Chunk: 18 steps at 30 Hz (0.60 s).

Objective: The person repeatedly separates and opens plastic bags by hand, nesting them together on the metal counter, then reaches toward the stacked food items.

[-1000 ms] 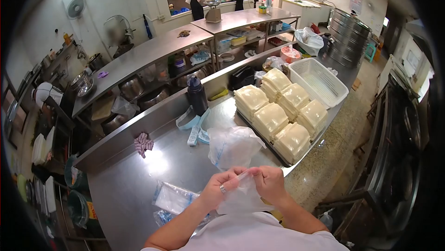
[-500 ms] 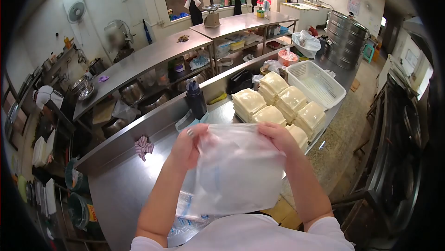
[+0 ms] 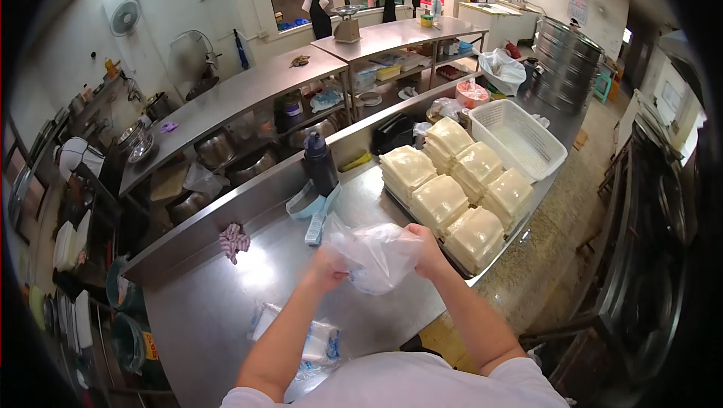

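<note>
A clear plastic bag [image 3: 376, 253], crumpled and bunched, hangs between my two hands over the steel table [image 3: 226, 295]. My left hand [image 3: 328, 268] is closed on its left side. On the opposite side, my right hand [image 3: 429, 251] grips the bag's edge. Just beyond my right hand stand several stacks of square, pale dough sheets [image 3: 439, 201] on a tray [image 3: 482, 274]. A light blue strap-like item [image 3: 320, 216] lies behind my left hand. Nearer my body, a packet of plastic bags [image 3: 320, 340] rests partly under my left forearm.
A dark bottle [image 3: 320, 163] stands by the table's raised back edge, with a striped cloth [image 3: 234, 242] to the left. Past the stacks are a white plastic basket [image 3: 518, 137], a pink bowl [image 3: 471, 93] and tall metal steamers [image 3: 566, 65]. A shelved counter [image 3: 301, 65] runs behind.
The bag, spread flat and wide before, is now gathered smaller. Both hands have moved lower and closer together, uncovering the front dough stacks and the blue strap-like item.
</note>
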Motion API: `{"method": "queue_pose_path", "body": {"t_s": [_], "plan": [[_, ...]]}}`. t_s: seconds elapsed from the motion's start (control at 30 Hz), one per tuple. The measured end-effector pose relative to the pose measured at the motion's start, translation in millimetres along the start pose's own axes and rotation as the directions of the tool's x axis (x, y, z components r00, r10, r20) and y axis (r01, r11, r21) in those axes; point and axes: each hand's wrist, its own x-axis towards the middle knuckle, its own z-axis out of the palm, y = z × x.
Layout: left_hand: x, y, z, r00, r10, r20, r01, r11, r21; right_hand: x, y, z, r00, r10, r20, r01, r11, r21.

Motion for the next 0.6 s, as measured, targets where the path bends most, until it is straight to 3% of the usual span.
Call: {"method": "queue_pose_path", "body": {"t_s": [0.07,0.17,0.27,0.3,0.4,0.5,0.57,0.6], "plan": [[6,-15,-14,0.996,0.086,0.011,-0.086,0.996,0.028,5,6,0,0.999,-0.025,-0.028,0.026,0.999,0.035],[-24,-5,19,0.986,0.170,0.006,-0.165,0.968,-0.187,-20,-17,14,0.987,-0.158,-0.033,0.161,0.980,0.115],[-58,7,60,0.962,0.273,-0.011,-0.272,0.954,-0.125,-43,-42,16,0.980,-0.200,-0.006,0.200,0.979,-0.030],[-57,4,60,0.948,0.316,-0.024,-0.317,0.948,-0.037,-42,-38,16,0.911,-0.412,0.007,0.393,0.865,-0.312],[-50,-8,59,0.913,0.405,-0.049,-0.384,0.893,0.234,-53,-45,24,0.907,-0.374,0.191,0.407,0.895,-0.181],[-34,-23,54,0.900,0.425,-0.091,-0.323,0.793,0.516,-41,-29,28,0.947,-0.299,0.119,0.312,0.767,-0.560],[-23,-35,41,0.880,0.459,-0.119,-0.244,0.654,0.716,-46,-18,20,0.931,-0.341,0.128,0.348,0.726,-0.593],[-21,-35,38,0.851,0.520,-0.075,-0.290,0.585,0.758,-49,-14,17,0.922,-0.363,0.136,0.367,0.703,-0.609]]}}
